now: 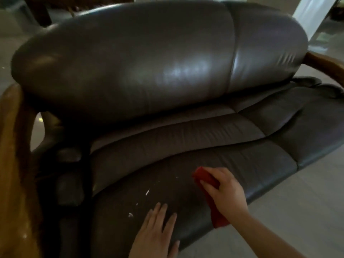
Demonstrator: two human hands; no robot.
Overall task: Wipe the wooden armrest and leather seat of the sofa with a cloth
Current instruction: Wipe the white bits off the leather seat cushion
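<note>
Wiping stage: the leather seat (186, 183) is judged to be the part in hand, since the red cloth (206, 180) is pressed on it in the lower middle of the frame.
Cloth: it is held under the right hand (226, 192), with the fingers closed over it; one end shows beyond the fingertips toward the upper left, the other trails past the wrist toward the lower right.
Long axis: the cloth is laid on a diagonal from upper left to lower right.
Crumbs: white crumbs (147, 192) are scattered on the seat to the left of the cloth, and slightly below it.
Nearer hand: the left hand (156, 233) is laid flat with fingers spread and nothing held, just right of the lowest crumb; the cloth hand is farther off.
Next move: a sweep leftward is judged to be called for.
Armrest: the wooden armrest (13, 164) is seen at the left edge, well apart from both hands.
</note>
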